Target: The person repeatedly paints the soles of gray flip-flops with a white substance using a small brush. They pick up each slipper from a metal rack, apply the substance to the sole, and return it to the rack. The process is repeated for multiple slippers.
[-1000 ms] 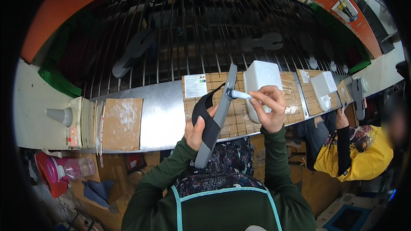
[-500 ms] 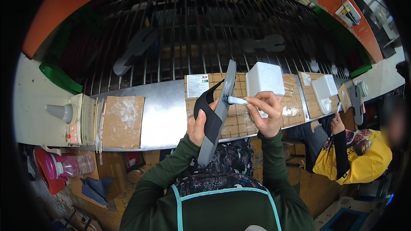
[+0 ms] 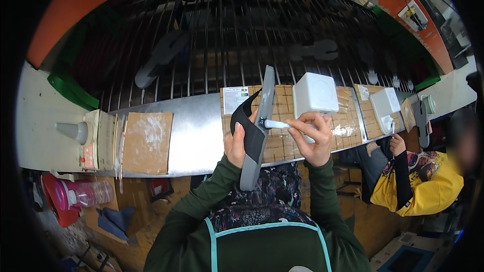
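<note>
My left hand (image 3: 234, 146) is closed on a grey-soled sandal (image 3: 258, 143) with a wide black strap, keeping it on edge above the table's near side. The thumb lies along the strap side, and most of the fingers are hidden. In a pinch, my right hand (image 3: 314, 138) has a white-handled brush (image 3: 277, 124). Its dark tip touches the sole's right-hand face about midway along. That face looks glossy in its upper part. Behind my right hand stands a white square container (image 3: 316, 93).
Beyond the metal table (image 3: 194, 138) is a rack of metal bars (image 3: 232, 35) carrying several grey soles (image 3: 160, 58). Stained cardboard (image 3: 147, 143) lies at left. At right, a person in yellow (image 3: 433, 176) works beside another white container (image 3: 384, 103). A pink-lidded bottle (image 3: 93, 194) is lower left.
The sandal stands a little more upright, its top end shifted slightly left and its lower end right. The brush stays against the sole. The co-worker's stick has moved left to their white container.
</note>
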The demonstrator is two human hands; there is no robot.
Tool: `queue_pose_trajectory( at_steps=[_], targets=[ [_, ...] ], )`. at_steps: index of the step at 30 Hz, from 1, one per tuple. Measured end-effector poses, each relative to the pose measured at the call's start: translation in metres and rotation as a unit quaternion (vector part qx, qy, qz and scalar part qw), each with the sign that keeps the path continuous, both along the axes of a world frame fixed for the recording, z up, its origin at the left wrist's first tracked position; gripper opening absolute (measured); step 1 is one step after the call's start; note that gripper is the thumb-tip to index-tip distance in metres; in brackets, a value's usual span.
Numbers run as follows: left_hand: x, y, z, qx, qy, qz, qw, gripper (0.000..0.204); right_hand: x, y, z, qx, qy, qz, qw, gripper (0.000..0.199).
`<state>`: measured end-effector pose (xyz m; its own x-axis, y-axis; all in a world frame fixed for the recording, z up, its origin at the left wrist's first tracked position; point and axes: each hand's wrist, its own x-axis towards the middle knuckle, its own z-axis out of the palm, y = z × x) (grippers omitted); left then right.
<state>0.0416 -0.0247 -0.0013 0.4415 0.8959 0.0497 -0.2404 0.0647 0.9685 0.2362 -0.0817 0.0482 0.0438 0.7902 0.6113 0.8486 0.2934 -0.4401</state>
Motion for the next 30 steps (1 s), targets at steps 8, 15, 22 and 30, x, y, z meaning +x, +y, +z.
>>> queue_pose_trajectory(
  at_steps=[8,15,22,30],
  targets=[
    [0.008,0.002,-0.006,-0.011,-0.075,-0.002,0.997,0.071,-0.002,-0.006,0.002,-0.025,-0.022,0.013,0.999,0.021],
    [0.012,0.001,-0.011,-0.142,-0.309,-0.143,0.929,0.085,0.004,0.014,-0.003,-0.037,0.269,0.065,0.96,0.017],
    [0.003,0.002,-0.013,-0.261,-0.343,-0.112,0.896,0.079,-0.014,-0.002,0.008,-0.046,0.063,-0.008,0.997,0.016],
    [0.004,0.003,-0.009,-0.348,-0.43,-0.144,0.82,0.073,-0.011,-0.003,0.01,-0.003,0.105,-0.045,0.993,0.018]
  ],
)
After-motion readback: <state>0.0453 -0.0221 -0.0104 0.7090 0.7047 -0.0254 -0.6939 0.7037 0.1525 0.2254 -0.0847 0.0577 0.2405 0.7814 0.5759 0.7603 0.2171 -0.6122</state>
